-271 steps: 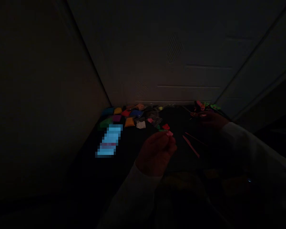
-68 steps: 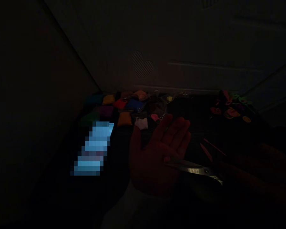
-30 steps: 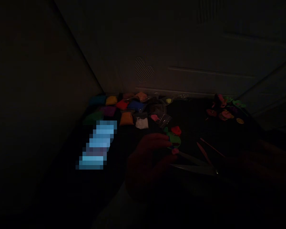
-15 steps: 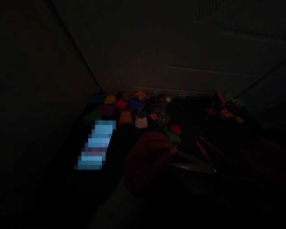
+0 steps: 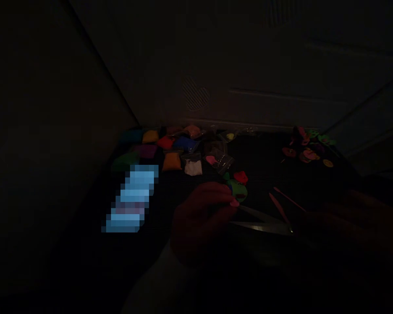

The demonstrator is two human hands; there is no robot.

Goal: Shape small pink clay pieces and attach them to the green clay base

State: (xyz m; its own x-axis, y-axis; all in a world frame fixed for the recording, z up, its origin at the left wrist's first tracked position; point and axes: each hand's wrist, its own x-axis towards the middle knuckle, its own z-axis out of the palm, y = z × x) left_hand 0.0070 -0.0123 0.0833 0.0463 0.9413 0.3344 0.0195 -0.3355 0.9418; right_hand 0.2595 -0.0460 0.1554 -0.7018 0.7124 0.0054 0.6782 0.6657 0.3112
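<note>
My left hand (image 5: pixel 199 218) is closed, pinching a small pink lump of clay (image 5: pixel 235 203) between thumb and fingertips. A pair of scissors (image 5: pixel 265 226) points at it from the right, blades apart, with the upper blade tip close to the lump. My right hand (image 5: pixel 363 218) is at the scissors' handle end, very dark; its fingers around the handles barely show. Just beyond my left fingertips lies a green clay figure (image 5: pixel 239 192) with a red clay piece (image 5: pixel 241 177) at its far side. Two thin pink modelling tools (image 5: pixel 279 206) lie beyond the scissors.
Several bags of coloured clay, one of them orange (image 5: pixel 172 161), line the back left of the dark table. A lit phone with a blurred screen (image 5: pixel 131 198) lies at the left. Assorted small clay pieces (image 5: pixel 309 155) are heaped at the back right. A pale wall stands behind.
Earlier my right hand was at the back-right pieces; then scissors touched a small piece on my open left palm. Now my left fingers pinch the pink lump and the blades are spread.
</note>
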